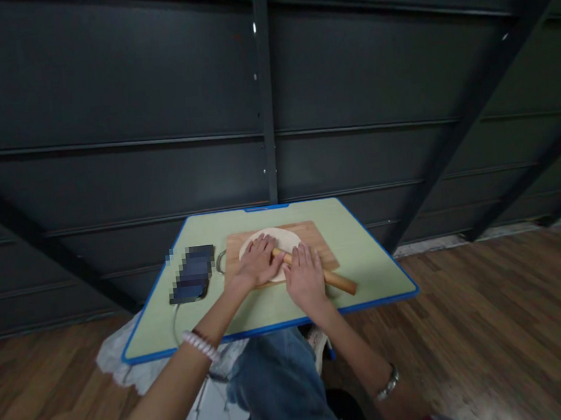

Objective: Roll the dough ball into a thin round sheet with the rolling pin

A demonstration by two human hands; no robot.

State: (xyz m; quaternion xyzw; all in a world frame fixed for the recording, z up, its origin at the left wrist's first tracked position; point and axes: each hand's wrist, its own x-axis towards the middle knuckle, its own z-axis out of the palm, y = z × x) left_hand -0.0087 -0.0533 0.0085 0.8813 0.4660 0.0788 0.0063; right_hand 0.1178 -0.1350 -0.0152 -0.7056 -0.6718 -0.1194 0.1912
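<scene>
A wooden rolling pin (341, 282) lies slantwise over a round, flat sheet of pale dough (288, 238). The dough rests on a wooden cutting board (313, 233). My left hand (257, 259) is at the pin's far left end, its fingers over the dough and its thumb on the near side. Nearer to me, my right hand (307, 281) lies across the pin's middle, fingers over the top. The pin's right end sticks out past the board's edge. Both palms hide parts of the pin and dough.
A light green folding table (366, 264) with a blue rim carries the board. A dark phone (194, 272), partly pixelated, lies at the left with a cable. The board has a metal handle (220, 262). Behind stands a dark panelled wall (197, 178); the floor (471, 310) is wood-patterned.
</scene>
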